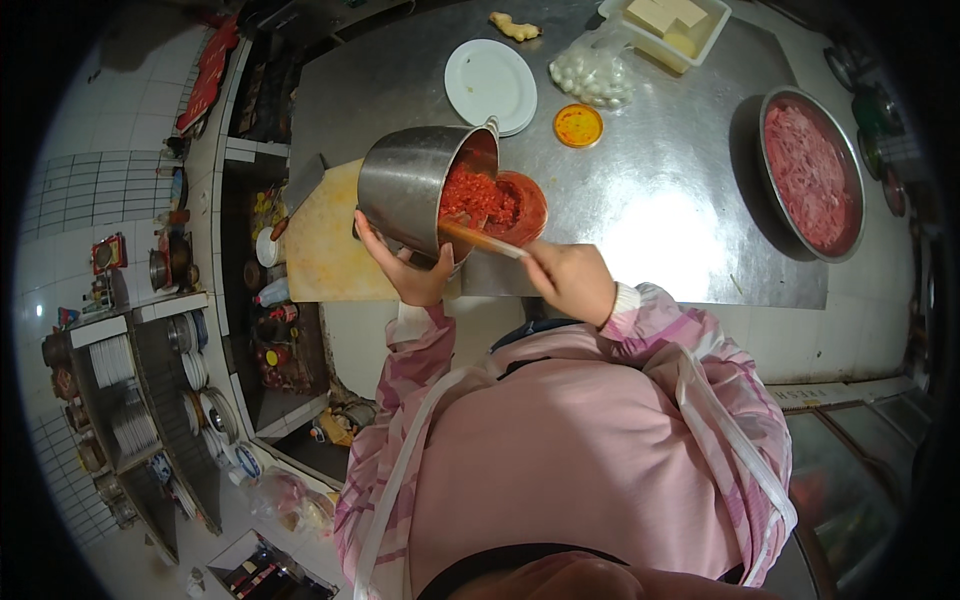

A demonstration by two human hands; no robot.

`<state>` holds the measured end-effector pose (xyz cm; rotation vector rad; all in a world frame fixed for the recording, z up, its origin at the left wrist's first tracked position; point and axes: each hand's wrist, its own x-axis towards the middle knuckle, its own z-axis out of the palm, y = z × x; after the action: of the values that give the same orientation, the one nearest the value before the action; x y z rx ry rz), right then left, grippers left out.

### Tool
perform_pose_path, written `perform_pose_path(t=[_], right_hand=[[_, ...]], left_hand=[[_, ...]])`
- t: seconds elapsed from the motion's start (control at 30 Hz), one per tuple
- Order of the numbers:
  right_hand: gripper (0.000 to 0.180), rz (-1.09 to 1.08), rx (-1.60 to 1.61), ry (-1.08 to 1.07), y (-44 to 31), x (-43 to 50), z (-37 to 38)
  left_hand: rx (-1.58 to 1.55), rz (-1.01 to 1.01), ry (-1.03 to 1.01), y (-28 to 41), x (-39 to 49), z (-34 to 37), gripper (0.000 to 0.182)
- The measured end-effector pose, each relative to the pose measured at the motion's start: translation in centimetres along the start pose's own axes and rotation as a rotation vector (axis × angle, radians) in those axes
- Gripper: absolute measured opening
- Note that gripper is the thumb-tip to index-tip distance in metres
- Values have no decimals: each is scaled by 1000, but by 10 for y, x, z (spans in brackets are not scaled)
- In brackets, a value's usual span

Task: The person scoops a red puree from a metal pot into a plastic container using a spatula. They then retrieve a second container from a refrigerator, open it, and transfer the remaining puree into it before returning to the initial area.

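My left hand (pixel 411 271) supports a steel pot (pixel 409 184) from below and the side. The pot is tilted, its mouth facing right, with red chopped paste (pixel 471 195) inside. Below its rim, a round container (pixel 534 204) holds more of the red paste; the pot hides part of it. My right hand (pixel 571 279) grips the handle of a wooden utensil (pixel 480 238), whose far end reaches into the pot's mouth. The type of its working end cannot be made out. An orange-stained round lid (pixel 578 125) lies on the steel table beyond my right hand.
On the steel table (pixel 675 135) are white oval plates (pixel 491 86), ginger (pixel 515 28), a bag of white balls (pixel 596 75), a tub of tofu (pixel 709 45) and a basin of pink meat (pixel 814 176). A cleaver (pixel 306 182) lies on the cutting board (pixel 330 240) at left.
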<state>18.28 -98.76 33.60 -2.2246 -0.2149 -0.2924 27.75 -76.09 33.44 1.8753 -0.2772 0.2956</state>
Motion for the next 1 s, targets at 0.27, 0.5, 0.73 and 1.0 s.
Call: perform_pose_path(t=[0.27,0.5,0.73,1.0], right_hand=[[18,-8,-102,-43,32,1,26],[17,-56,-277,-18,39,4,5],[20,-23,-27,37,11,3,4],[18,4,-215,-24,25,15,45]], left_hand=[[-93,-49,60,10,4,3,112],[-69,-33,54,14,-1,1,113],[48,16,42,16,-4,-1,115],[17,-79,30,22,-6,-2,123]])
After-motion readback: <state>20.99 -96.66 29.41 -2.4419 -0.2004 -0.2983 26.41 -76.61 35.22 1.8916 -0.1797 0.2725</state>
